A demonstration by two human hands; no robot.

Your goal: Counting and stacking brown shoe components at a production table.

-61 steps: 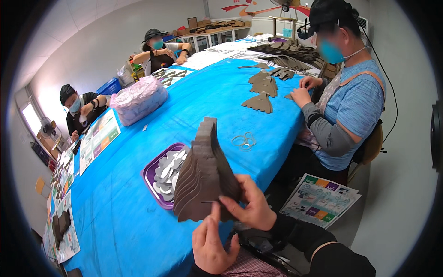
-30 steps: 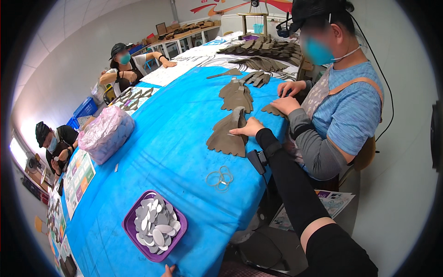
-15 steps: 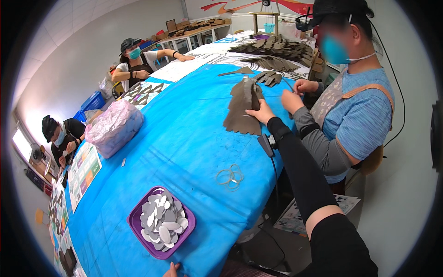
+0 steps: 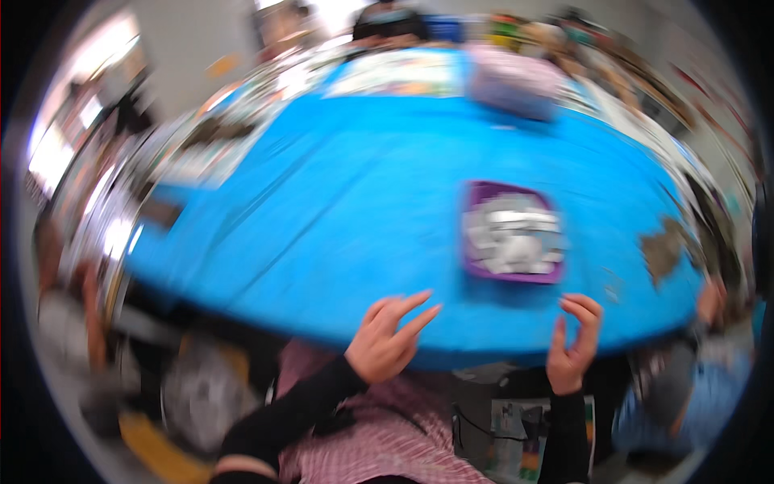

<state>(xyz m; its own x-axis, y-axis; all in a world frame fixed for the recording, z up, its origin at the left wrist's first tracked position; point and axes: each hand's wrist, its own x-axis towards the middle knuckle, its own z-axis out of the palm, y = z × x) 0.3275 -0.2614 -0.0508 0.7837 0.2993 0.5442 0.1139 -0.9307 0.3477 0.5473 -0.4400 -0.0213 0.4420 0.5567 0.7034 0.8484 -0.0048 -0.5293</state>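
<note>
Right hand [image 4: 574, 356] withdrawn from the brown cut pieces [image 4: 663, 252] to the near side of the purple tray [image 4: 517, 277]

Head view: Half a second earlier we recorded the right hand on the brown pieces and only a little of the left hand [image 4: 381, 348] in sight; we now observe both whole. We note the right hand near the tray's near right corner, thumb and fingers parted wide, gripping nothing that we can see. We find the left hand off the tray's near left corner, fingers extended and spread, likewise with nothing visible in its grasp. We locate the tray on the blue cloth [image 4: 314, 218], apart from both hands, filled with grey and white oval pieces [image 4: 516, 231]. Right of the tray we list the brown pieces, a co-worker's hand [image 4: 710, 301] and, closer in, blurred pale loops [image 4: 610, 289]. Beyond the tray we see a pink bag [image 4: 514, 81].
</note>
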